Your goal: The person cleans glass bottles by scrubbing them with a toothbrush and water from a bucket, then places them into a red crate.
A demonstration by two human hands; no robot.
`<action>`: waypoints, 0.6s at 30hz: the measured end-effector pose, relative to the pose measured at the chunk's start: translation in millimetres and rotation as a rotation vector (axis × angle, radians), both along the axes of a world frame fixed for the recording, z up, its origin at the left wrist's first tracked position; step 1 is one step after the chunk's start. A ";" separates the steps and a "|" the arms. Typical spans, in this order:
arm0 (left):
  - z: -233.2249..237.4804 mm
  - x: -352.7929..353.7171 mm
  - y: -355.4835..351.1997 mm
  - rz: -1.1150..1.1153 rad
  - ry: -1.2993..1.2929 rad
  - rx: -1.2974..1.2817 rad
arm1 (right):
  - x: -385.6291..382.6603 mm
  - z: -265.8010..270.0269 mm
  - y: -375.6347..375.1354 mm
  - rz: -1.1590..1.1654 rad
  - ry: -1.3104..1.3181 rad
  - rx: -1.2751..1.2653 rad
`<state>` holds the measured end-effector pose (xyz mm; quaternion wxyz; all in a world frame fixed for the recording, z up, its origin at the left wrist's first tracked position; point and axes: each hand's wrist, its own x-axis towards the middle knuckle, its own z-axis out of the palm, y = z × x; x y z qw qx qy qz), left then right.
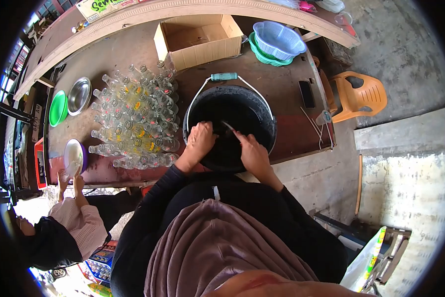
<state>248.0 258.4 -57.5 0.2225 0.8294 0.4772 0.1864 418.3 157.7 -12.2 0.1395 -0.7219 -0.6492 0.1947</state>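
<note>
A black bucket [271, 105] with a wire handle and a blue-green grip [224, 76] stands on the table. My left hand [199, 141] is over the bucket's left side, its fingers curled round something dark that I cannot make out against the black inside. Across from it, my right hand [253, 153] grips a small knife [229, 127], its thin pale blade pointing toward the left hand. Just left of the bucket, many clear glass bottles [136, 114] with yellow and red labels stand packed together.
An open cardboard box [205, 53] and stacked plastic basins [278, 39] sit at the back. A phone [306, 94], sticks [311, 121] and a plastic cup [324, 117] lie at right, by an orange chair [358, 96]. At left, another person [79, 225] works over a purple bowl [76, 148].
</note>
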 end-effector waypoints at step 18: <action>12.8 0.7 12.0 -0.066 -0.365 -0.023 | 8.0 1.7 10.4 -0.043 -0.077 -0.045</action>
